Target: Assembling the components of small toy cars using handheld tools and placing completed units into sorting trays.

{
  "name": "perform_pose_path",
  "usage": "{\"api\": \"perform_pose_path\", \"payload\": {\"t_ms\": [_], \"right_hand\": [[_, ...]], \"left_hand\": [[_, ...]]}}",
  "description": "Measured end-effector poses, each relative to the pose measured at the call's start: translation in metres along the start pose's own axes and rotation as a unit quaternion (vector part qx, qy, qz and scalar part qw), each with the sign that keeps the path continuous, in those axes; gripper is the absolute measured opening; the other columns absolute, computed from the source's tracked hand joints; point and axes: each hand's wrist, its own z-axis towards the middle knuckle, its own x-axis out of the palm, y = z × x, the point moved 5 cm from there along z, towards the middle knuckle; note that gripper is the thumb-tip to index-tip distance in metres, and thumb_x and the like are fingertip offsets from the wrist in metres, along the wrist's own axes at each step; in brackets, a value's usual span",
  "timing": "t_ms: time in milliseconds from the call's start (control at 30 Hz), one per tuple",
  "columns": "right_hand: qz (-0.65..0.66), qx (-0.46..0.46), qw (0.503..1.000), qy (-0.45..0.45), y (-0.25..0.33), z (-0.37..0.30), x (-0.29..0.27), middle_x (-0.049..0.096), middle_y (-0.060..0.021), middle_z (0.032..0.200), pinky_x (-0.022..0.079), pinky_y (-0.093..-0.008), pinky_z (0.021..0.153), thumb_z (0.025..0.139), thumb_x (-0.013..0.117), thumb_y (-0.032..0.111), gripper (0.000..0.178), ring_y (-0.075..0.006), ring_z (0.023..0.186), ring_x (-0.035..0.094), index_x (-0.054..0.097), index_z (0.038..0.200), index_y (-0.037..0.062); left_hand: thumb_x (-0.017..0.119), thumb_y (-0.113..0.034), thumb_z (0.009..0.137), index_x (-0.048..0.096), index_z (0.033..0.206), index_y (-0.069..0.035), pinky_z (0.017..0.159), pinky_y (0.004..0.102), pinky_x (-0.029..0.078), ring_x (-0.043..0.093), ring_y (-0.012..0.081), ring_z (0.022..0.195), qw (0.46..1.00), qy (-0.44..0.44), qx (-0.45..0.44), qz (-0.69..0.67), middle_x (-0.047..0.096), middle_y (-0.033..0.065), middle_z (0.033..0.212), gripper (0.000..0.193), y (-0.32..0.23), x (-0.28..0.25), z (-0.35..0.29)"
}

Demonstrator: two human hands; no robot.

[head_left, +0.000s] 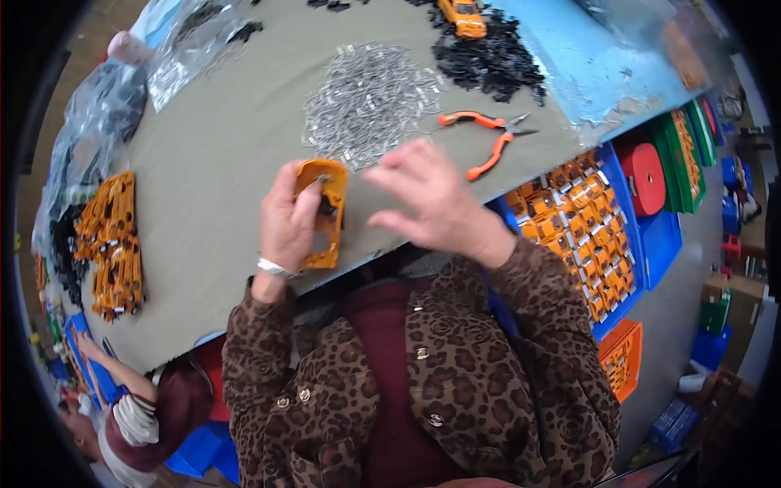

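My left hand (283, 228) grips an orange toy car body (325, 254), its hollow inside turned up and the thumb pressed over its upper part. Dark pieces show inside the shell. To the right of it hovers my right hand (439, 199), slightly blurred, fingers and thumb apart, with nothing visible in it. Just beyond the hands lies a heap of thin silvery metal pieces (362, 102), too small to name. Orange-handled pliers (498, 154) rest open on the table, right of the heap.
Black parts (492, 69) are heaped at the far right beside an orange toy car (465, 18). Orange car bodies (115, 244) stack at the left, near clear plastic bags (106, 114). A blue crate (633, 236) of car bodies stands right. Another person (175, 407) works at lower left.
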Motion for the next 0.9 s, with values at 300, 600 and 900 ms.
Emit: {"api": "perform_pose_path", "payload": {"t_ms": [300,600,900], "right_hand": [[-0.175,0.038,0.967,0.180,-0.092,-0.023,-0.064,0.052,-0.0118,0.123,0.032,-0.0413,0.102,0.059,0.077,0.018,0.078,-0.0342,0.115,0.047,0.045,0.129,0.0071],[0.423,0.069,0.896,-0.117,-0.073,0.006,-0.096,0.051,-0.0132,0.117,0.046,-0.0442,0.087,0.076,0.058,0.006,0.059,-0.0319,0.102,0.055,0.042,0.133,0.0078],[0.807,-0.073,0.583,0.063,-0.027,0.086,0.020,0.053,-0.0172,0.108,0.047,-0.0459,0.081,0.088,0.051,0.038,0.050,-0.0292,0.091,0.054,0.046,0.125,0.0036]], "left_hand": [[0.049,-0.009,0.085,0.055,0.103,-0.001,0.061,0.0203,0.044,0.052,0.0045,0.070,0.967,0.185,-0.163,-0.058,0.059,0.0001,0.083,0.020,0.017,-0.024,0.006],[0.053,-0.010,0.080,0.059,0.099,0.001,0.060,0.0208,0.045,0.051,0.0038,0.068,0.958,0.228,-0.171,-0.044,0.058,-0.0005,0.079,0.023,0.022,-0.020,0.014],[0.050,-0.005,0.082,0.058,0.104,-0.001,0.046,0.0170,0.044,0.054,0.0034,0.056,0.937,0.245,-0.231,-0.093,0.063,0.0021,0.081,0.024,0.018,-0.023,0.012]]}}
